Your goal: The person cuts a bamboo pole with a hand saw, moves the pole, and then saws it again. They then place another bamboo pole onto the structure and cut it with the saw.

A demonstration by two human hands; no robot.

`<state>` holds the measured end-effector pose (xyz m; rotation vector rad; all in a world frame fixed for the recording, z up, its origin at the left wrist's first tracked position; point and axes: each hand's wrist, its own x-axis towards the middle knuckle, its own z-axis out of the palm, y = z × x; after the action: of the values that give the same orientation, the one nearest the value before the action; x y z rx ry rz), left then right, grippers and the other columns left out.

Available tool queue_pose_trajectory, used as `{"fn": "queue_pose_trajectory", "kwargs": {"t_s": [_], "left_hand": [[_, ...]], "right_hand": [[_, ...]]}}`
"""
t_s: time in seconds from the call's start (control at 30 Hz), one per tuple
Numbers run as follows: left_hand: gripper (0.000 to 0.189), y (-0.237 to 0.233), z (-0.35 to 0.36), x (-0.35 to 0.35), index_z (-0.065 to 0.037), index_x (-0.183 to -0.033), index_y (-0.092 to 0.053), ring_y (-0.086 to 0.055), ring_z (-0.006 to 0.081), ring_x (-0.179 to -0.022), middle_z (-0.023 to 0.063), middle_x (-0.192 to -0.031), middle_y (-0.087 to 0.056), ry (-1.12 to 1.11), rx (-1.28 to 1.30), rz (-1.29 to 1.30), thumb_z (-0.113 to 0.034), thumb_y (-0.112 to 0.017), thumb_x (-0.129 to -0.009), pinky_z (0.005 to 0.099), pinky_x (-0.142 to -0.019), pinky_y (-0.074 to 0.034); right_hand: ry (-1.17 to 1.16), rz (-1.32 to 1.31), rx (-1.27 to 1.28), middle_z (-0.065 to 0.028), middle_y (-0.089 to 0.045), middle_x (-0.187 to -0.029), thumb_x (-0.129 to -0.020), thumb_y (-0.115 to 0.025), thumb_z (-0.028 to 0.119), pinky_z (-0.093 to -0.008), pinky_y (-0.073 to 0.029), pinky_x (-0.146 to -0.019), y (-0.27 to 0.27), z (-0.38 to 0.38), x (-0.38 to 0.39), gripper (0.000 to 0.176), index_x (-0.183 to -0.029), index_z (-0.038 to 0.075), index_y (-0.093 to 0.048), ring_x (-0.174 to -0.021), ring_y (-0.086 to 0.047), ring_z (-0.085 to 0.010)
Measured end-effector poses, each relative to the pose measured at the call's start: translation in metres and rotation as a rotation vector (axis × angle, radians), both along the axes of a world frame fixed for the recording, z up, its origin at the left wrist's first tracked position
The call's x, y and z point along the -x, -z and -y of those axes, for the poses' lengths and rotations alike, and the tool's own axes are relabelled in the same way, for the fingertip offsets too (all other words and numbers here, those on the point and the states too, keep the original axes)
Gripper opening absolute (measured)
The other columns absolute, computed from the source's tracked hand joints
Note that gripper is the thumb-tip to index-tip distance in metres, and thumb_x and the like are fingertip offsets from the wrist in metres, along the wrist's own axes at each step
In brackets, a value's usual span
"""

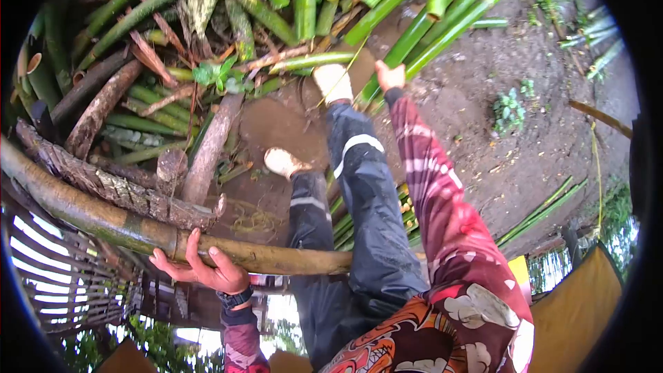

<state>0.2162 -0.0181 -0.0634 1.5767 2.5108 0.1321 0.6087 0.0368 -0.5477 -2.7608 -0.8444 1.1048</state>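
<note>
Rests left hand [214,273] against brown bamboo pole [269,257], fingers splayed. Reaches right hand [391,75] to green bamboo culms [473,17] on muddy ground [542,155]; cannot tell whether fingers clasp. Seems at culm-handling stage; calls next for firm hold on one culm, left palm bracing.

Maroon patterned sleeves [440,186], dark trousers [369,200]
</note>
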Motion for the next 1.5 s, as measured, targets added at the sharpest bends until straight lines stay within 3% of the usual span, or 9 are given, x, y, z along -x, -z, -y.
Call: {"fn": "queue_pose_trajectory", "kwargs": {"t_s": [0.27,0.57,0.77,0.87,0.93,1.0,1.13,1.27,1.5], "left_hand": [[0.033,-0.004,-0.002,0.004,-0.005,-0.117,-0.071,-0.011,0.0533,-0.154,0.0228,-0.163,-0.025,0.046,-0.098,-0.007,-0.016,-0.052,-0.091,0.0744,-0.120,-0.014],[0.054,-0.059,-0.063,-0.047,-0.008,-0.124,-0.063,-0.022,0.0525,-0.151,0.0206,-0.154,-0.038,-0.072,0.050,-0.021,-0.021,-0.076,-0.074,0.0667,-0.119,-0.026],[0.069,-0.072,-0.171,-0.103,0.001,-0.129,-0.063,-0.065,0.0373,-0.117,0.0231,-0.130,-0.064,0.151,0.131,0.872,-0.040,-0.085,-0.078,0.0472,-0.100,-0.053],[0.058,-0.030,-0.168,-0.057,0.003,-0.115,-0.069,-0.075,0.0315,-0.087,0.0211,-0.096,-0.075,0.270,0.727,1.251,-0.038,-0.083,-0.077,0.0417,-0.080,-0.060],[0.046,-0.041,-0.105,-0.028,0.002,-0.104,-0.071,-0.072,0.0253,-0.064,0.0148,-0.077,-0.074,0.164,0.524,1.277,-0.035,-0.080,-0.077,0.0386,-0.065,-0.060],[0.043,-0.060,-0.041,0.010,-0.006,-0.104,-0.071,-0.074,0.0306,-0.074,0.0157,-0.085,-0.076,0.084,0.543,1.133,-0.039,-0.078,-0.078,0.0432,-0.070,-0.059],[0.044,-0.134,0.083,0.094,-0.014,-0.112,-0.064,-0.072,0.0422,-0.088,0.0187,-0.095,-0.075,-0.020,0.509,0.728,-0.048,-0.071,-0.084,0.0535,-0.072,-0.057],[0.059,-0.198,0.266,0.151,-0.015,-0.119,-0.067,-0.070,0.0304,-0.101,0.0083,-0.107,-0.073,-0.097,0.274,0.307,-0.031,-0.090,-0.068,0.0447,-0.088,-0.052],[0.058,-0.265,0.460,0.176,-0.012,-0.118,-0.068,-0.062,0.0327,-0.116,0.0117,-0.121,-0.068,-0.277,0.464,0.039,-0.021,-0.091,-0.065,0.0505,-0.101,-0.045]], "right_hand": [[0.273,-0.415,-0.310,-0.0081,-0.066,-0.095,-0.081,-0.077,0.014,-0.0400,-0.056,-0.073,-0.200,-0.043,0.067,0.040,-0.114,0.005,-0.056,-0.082,-0.064,-0.0211],[0.225,-0.526,-0.360,-0.0078,-0.063,-0.101,-0.087,-0.078,0.012,-0.0352,-0.054,-0.074,-0.421,-0.053,0.156,0.041,-0.118,0.003,-0.051,-0.086,-0.064,-0.0171],[0.387,-1.092,-0.473,-0.0134,-0.066,-0.124,-0.102,-0.065,0.021,-0.0378,-0.054,-0.097,-0.490,0.064,0.240,0.045,-0.139,0.001,-0.049,-0.112,-0.065,-0.0222],[0.921,-1.374,0.105,-0.0110,-0.058,-0.144,-0.111,-0.048,0.035,-0.0407,-0.045,-0.113,-0.571,0.117,0.279,0.051,-0.151,0.004,-0.042,-0.130,-0.058,-0.0255],[-0.316,-1.188,-0.009,-0.0117,-0.060,-0.141,-0.109,-0.056,0.033,-0.0395,-0.046,-0.112,-0.561,0.159,0.259,0.053,-0.151,0.003,-0.044,-0.127,-0.059,-0.0233],[-0.532,-1.189,0.529,-0.0122,-0.065,-0.134,-0.099,-0.070,0.012,-0.0371,-0.050,-0.106,-0.624,0.065,0.260,0.042,-0.137,-0.001,-0.059,-0.118,-0.063,-0.0216],[0.158,-1.310,0.022,-0.0185,-0.068,-0.122,-0.105,-0.052,0.029,-0.0483,-0.052,-0.100,-0.522,-0.021,0.127,0.040,-0.129,-0.003,-0.059,-0.115,-0.064,-0.0358],[0.322,-1.071,-0.296,-0.0248,-0.048,-0.153,-0.087,-0.053,0.085,-0.0559,-0.035,-0.120,-0.550,-0.229,0.082,0.119,-0.160,-0.005,-0.024,-0.142,-0.046,-0.0394],[0.178,-0.960,-0.288,-0.0072,-0.062,-0.083,-0.096,-0.070,0.055,-0.0476,-0.056,-0.083,-0.478,-0.323,0.066,0.047,-0.103,0.010,-0.057,-0.081,-0.064,-0.0284]]}}
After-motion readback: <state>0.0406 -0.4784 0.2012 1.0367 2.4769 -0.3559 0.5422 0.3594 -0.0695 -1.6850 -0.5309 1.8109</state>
